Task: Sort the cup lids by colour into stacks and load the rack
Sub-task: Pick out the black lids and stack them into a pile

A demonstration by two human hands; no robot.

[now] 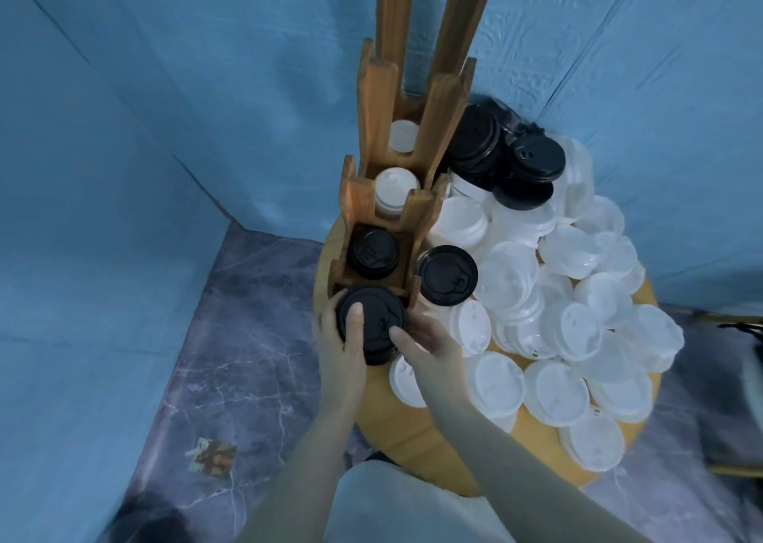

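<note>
A stack of black lids [373,323] stands at the near end of the wooden rack [359,208]. My left hand [340,350] grips the stack from the left, thumb on the top lid. My right hand [429,346] holds it from the right, thumb on the lid's edge. Inside the rack sit another black stack [373,252] and two white stacks [395,189], [404,134]. A lone black stack [447,275] stands right of the rack. More black lids [505,156] pile up behind. Several loose white lids [578,315] cover the right of the round wooden table [396,418].
Blue fabric walls close in at the back and left. The floor is grey marble with a small printed card [212,456] lying on it. My knee in light cloth [396,501] shows below the table edge.
</note>
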